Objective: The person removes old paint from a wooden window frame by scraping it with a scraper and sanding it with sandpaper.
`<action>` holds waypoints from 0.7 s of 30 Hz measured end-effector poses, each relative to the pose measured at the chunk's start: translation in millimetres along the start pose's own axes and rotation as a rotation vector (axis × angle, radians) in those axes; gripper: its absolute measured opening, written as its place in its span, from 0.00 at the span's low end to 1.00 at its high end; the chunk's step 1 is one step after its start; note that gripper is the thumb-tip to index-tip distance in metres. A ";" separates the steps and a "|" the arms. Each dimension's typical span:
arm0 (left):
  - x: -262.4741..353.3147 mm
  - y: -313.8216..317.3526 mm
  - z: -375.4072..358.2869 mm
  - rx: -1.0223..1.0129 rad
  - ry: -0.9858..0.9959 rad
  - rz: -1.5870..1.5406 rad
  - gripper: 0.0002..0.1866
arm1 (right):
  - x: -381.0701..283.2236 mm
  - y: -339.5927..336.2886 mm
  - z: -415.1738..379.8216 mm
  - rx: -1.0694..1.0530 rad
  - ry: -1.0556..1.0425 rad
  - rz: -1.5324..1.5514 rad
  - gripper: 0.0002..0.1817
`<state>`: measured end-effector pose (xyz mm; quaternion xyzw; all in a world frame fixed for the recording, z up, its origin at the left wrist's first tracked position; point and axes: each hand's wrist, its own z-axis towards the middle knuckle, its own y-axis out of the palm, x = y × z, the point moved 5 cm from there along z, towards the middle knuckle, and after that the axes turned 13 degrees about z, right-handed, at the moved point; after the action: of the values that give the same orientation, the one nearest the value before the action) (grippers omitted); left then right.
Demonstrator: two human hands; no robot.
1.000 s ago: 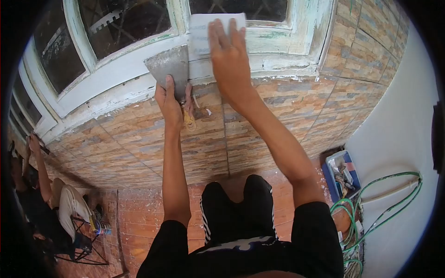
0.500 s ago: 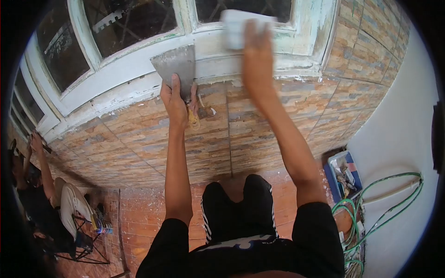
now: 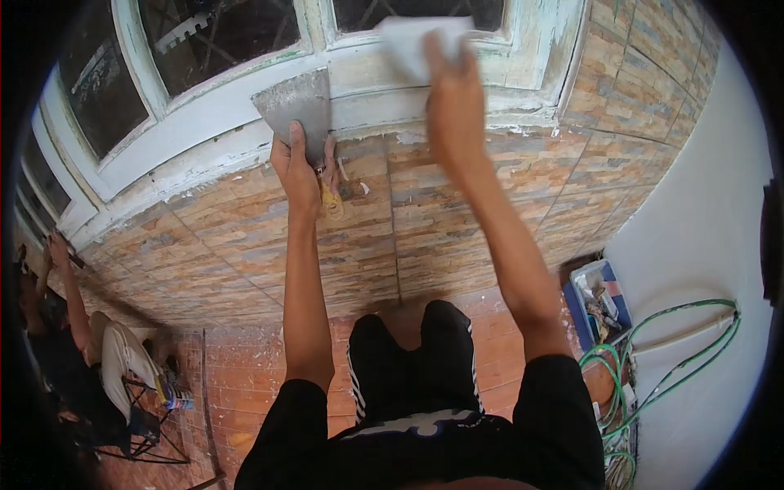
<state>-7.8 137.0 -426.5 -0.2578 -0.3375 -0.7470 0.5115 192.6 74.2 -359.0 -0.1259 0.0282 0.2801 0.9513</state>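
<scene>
My left hand (image 3: 299, 167) grips a putty knife (image 3: 300, 106) with a wide grey blade and a yellow handle. Its blade points up and overlaps the lower white rail of the window frame (image 3: 367, 106). Higher and to the right, my right hand (image 3: 457, 110) is closed on a flat white pad (image 3: 406, 42), smeared by motion, at the frame's bottom edge below a dark pane. The pad's exact kind is unclear. Patchy paint and worn green-white spots mark the frame around it.
Stone-pattern tiles (image 3: 457, 237) cover the wall below the window. A blue bin (image 3: 581, 314) with tools and a coiled green hose (image 3: 653, 396) lie at right. At far left a person (image 3: 69, 359) sits on a folding stool, hands raised to the wall. White flecks dot the reddish floor (image 3: 253, 367).
My right hand and the white pad have shifted slightly right along the frame, and the pad is angled differently. My left hand keeps the putty knife in nearly the same place. The view has shifted a little.
</scene>
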 end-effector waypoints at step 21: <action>-2.0 -2.5 -0.5 0.029 0.000 0.079 0.16 | 47.7 -111.7 -388.2 0.447 1.338 0.263 0.26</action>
<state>-9.4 138.4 -428.9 -0.2635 -0.3381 -0.7211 0.5443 299.5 -90.4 -715.2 -0.0685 0.6771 0.2427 0.6913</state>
